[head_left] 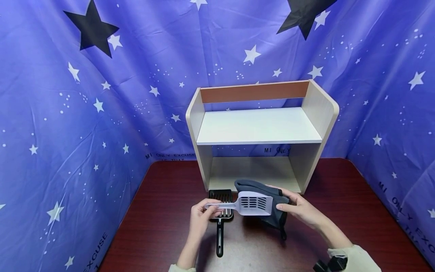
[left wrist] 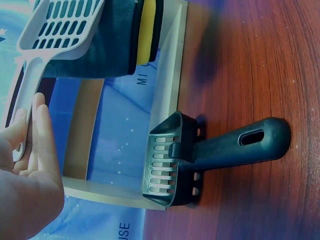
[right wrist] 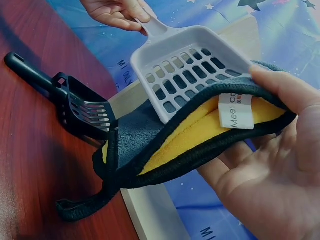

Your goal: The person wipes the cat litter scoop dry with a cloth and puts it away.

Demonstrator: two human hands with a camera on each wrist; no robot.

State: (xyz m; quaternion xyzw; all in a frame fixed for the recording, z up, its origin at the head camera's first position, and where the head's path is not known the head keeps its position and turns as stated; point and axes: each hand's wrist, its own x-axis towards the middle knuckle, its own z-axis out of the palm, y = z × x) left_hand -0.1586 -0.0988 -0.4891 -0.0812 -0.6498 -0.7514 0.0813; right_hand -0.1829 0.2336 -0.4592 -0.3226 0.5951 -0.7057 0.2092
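Note:
In the head view my left hand (head_left: pixel 199 217) pinches the handle of a pale lavender-grey slotted litter scoop (head_left: pixel 240 204), held above the table. My right hand (head_left: pixel 304 209) grips a folded dark grey towel (head_left: pixel 279 219) behind the scoop's head. From the right wrist, the towel (right wrist: pixel 142 131) shows a yellow inner side, black edging, a white tag (right wrist: pixel 236 112) and a hanging loop. The thumb lies on top, with the other fingers underneath. A black slotted litter scoop (left wrist: pixel 225 150) lies on the table beside the left hand, its handle toward me.
A two-tier wooden shelf unit (head_left: pixel 259 124) stands at the back of the dark red table (head_left: pixel 163 215). The black scoop's head lies close to its lower front edge. A blue star-patterned curtain (head_left: pixel 136 94) surrounds the table at the back and sides.

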